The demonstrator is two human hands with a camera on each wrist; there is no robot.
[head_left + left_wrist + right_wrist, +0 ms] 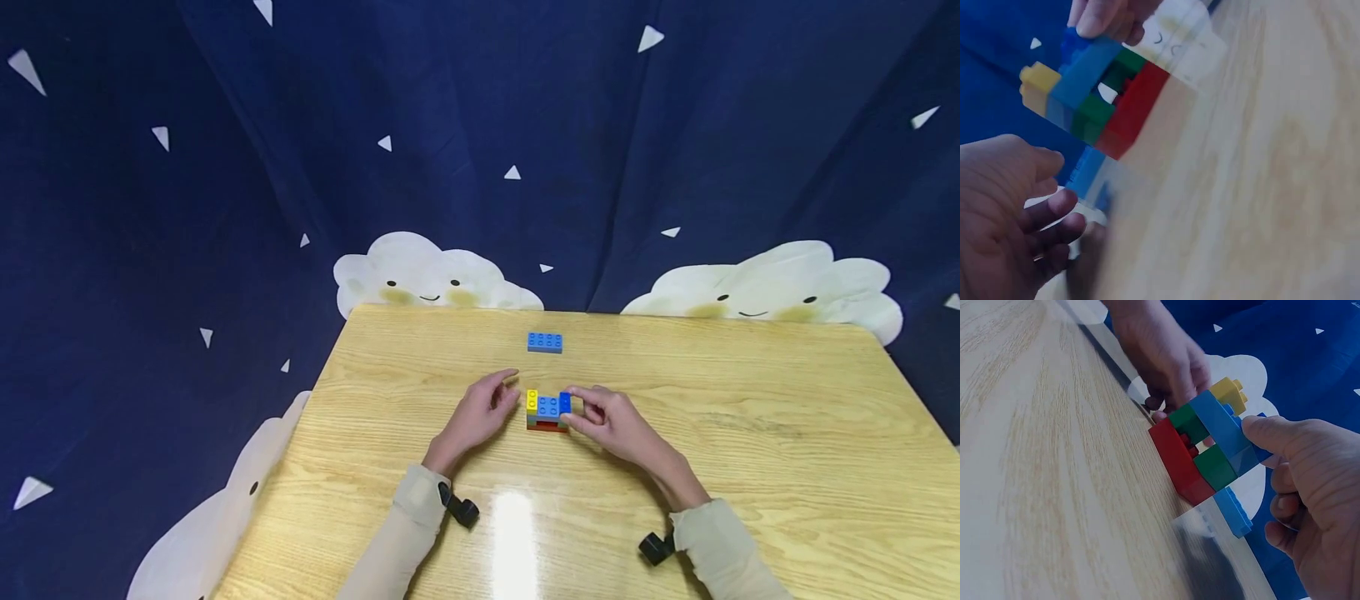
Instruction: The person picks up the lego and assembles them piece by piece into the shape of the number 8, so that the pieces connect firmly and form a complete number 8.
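Observation:
A small stack of building bricks stands on the table. Its base is a red brick, with a green brick at each end and a gap between them. Across these lies a light blue brick. A yellow brick sits on its left end, a dark blue brick on its right. My right hand pinches the dark blue brick between thumb and fingers; whether it is fully seated is hidden. Left of the stack, my left hand is held apart from it, fingers relaxed and holding nothing.
Another light blue brick lies on the wooden table behind the stack. A dark blue curtain with white triangles and clouds hangs along the table's far edge. Each wrist wears a black camera.

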